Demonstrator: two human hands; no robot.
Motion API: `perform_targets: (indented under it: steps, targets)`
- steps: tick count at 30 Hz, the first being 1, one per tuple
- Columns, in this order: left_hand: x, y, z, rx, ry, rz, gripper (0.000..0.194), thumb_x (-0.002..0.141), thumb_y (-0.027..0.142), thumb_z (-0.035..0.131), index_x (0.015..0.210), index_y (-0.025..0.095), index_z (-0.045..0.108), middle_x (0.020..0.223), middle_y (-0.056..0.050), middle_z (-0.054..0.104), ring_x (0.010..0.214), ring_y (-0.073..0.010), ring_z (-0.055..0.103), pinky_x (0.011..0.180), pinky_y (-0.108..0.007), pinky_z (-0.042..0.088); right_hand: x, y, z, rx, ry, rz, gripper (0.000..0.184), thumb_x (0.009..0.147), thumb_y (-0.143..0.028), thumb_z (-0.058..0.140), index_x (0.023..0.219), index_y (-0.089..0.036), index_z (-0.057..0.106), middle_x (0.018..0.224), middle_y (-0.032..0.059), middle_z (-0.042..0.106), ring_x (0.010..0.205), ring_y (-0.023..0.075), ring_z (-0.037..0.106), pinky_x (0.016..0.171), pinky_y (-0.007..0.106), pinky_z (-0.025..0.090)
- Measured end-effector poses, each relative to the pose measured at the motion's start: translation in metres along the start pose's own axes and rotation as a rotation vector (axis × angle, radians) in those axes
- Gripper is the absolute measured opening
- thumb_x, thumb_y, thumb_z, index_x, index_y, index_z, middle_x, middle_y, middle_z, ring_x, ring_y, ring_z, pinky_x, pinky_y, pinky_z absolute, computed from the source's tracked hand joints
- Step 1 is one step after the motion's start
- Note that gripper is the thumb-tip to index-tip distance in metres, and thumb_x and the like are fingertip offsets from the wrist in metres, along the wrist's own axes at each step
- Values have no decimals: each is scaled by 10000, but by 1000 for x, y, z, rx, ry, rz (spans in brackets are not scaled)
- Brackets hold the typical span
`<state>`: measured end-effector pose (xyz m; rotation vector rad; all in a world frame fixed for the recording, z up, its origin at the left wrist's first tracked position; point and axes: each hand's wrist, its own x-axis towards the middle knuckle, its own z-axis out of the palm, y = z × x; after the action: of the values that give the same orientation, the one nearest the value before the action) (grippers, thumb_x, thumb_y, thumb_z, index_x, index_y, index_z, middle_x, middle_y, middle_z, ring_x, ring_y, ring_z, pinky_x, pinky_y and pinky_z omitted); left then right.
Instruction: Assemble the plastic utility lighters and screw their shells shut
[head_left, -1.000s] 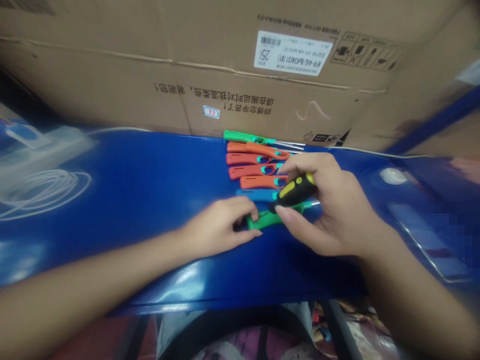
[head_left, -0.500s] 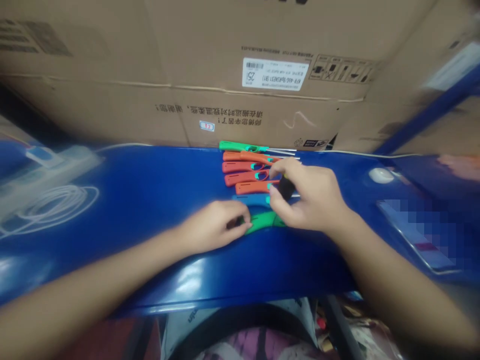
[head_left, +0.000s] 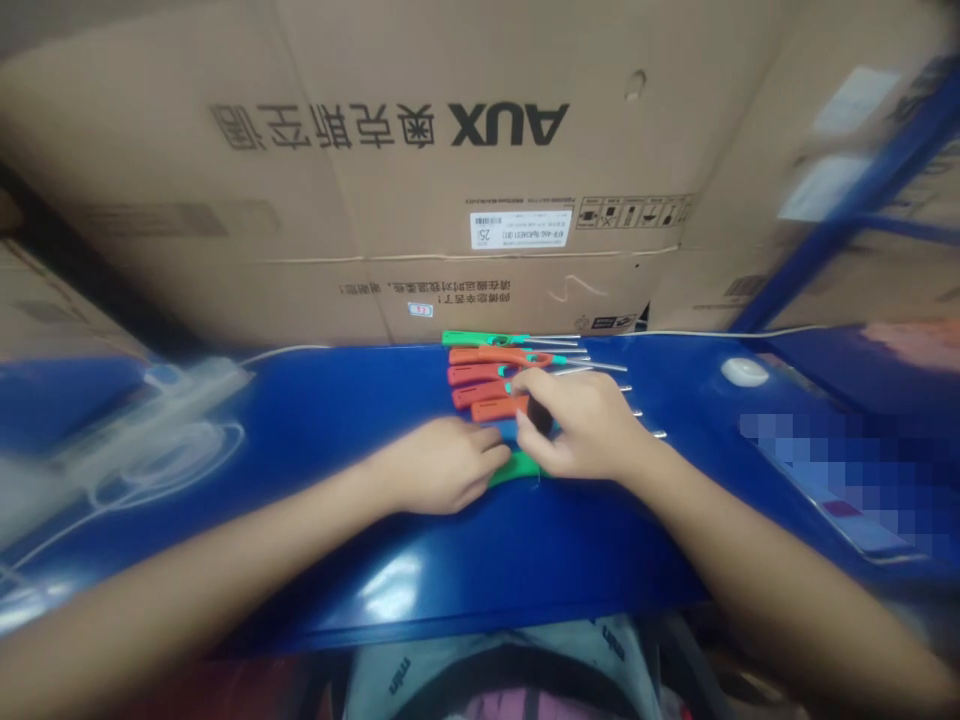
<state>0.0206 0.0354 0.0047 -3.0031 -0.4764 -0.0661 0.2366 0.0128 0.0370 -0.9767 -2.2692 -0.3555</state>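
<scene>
Several gas lighters with long metal tubes lie side by side on the blue table, handles to the left. The nearest one is a green lighter [head_left: 519,467]; my left hand [head_left: 442,465] is closed, with its fingertips gripping the handle's left end. My right hand [head_left: 589,428] pinches a short black object [head_left: 538,414] above the row, its kind unclear. Under the fingers lie a blue lighter [head_left: 508,430] and an orange lighter [head_left: 491,410], partly hidden. Beyond them are red lighters [head_left: 472,375], another orange lighter [head_left: 487,355] and a far green lighter [head_left: 472,339].
A large cardboard box [head_left: 322,220] stands upright along the table's back. To the left are a power strip [head_left: 202,385] and a coiled white cable [head_left: 180,460]. A white computer mouse [head_left: 745,372] and a phone [head_left: 832,490], partly pixelated, lie to the right.
The camera view has tilted up, showing more of the box. My right hand with the black object has come nearer my left hand. The left fingers lie further over the green lighter's handle.
</scene>
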Motion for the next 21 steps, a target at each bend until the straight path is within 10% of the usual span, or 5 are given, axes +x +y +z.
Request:
perform_targets:
  steps: [10, 16, 21]
  targets:
    - [3, -2, 7, 152, -31, -73, 288, 1031, 252, 406, 905, 148, 644, 810, -82, 709, 677, -223, 676, 636, -339, 521, 0, -1, -3, 27, 14, -5, 184, 801, -224, 524, 945, -179, 630, 673, -2, 699, 565, 170, 632, 531, 284, 314]
    - [2, -4, -20, 74, -23, -309, 377, 1041, 330, 379, 811, 171, 632, 764, -76, 698, 667, -210, 669, 600, -293, 462, -1, 0, -3, 34, -7, 17, 155, 798, -248, 538, 919, -199, 621, 671, -5, 702, 561, 167, 627, 537, 279, 300]
    - [-21, -45, -23, -65, 2, -639, 338, 1017, 407, 366, 858, 213, 592, 856, -67, 687, 761, -225, 645, 651, -294, 438, -2, 0, -1, 50, -37, 64, 169, 786, -255, 543, 922, -202, 628, 681, -6, 713, 585, 174, 649, 548, 273, 307]
